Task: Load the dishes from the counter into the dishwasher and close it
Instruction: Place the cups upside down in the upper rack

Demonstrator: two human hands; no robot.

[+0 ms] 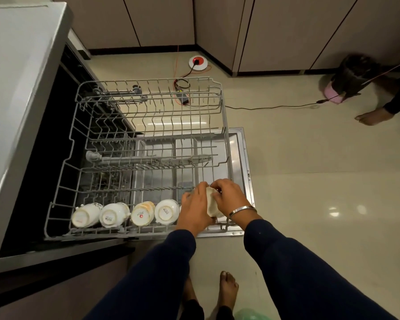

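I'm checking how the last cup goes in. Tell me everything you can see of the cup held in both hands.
The cup is white or cream and looks ceramic, glossy. It is tipped on its side over the near right corner of the upper rack, next to the row of four upturned cups. The left hand and right hand grip it from either side, hiding most of it; any handle or print cannot be seen.
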